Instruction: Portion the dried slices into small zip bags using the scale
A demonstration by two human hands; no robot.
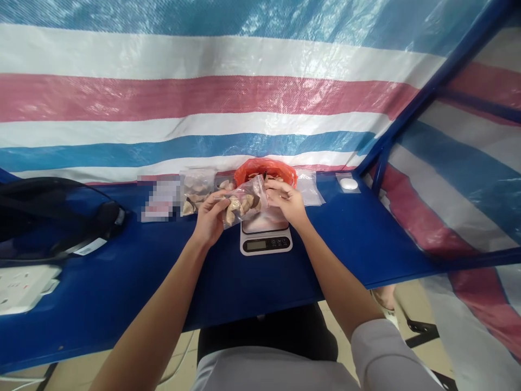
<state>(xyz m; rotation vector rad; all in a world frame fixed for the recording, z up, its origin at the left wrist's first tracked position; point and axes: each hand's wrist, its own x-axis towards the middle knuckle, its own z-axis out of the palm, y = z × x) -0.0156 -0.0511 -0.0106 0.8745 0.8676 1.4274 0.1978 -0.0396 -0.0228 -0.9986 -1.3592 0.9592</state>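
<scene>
My left hand (212, 218) grips the lower left end of a clear plastic bag (244, 202) with pale and brown dried slices in it. At the bag's other end, my right hand (285, 200) pinches its edge with the fingertips. The bag is tilted above a white digital kitchen scale (266, 241), hiding part of its platform. Just behind stands an open red plastic bag (266, 167) with more dried slices inside. Left of my left hand lies another filled clear bag (197, 190).
Flat clear bags (309, 189) lie right of the red bag, near a white oval object (348, 184). A blurred-out packet (160, 200), a black bag (61, 217) and a white power strip (26, 288) are on the left. Striped sheeting (203, 98) hangs behind the blue table (358, 233).
</scene>
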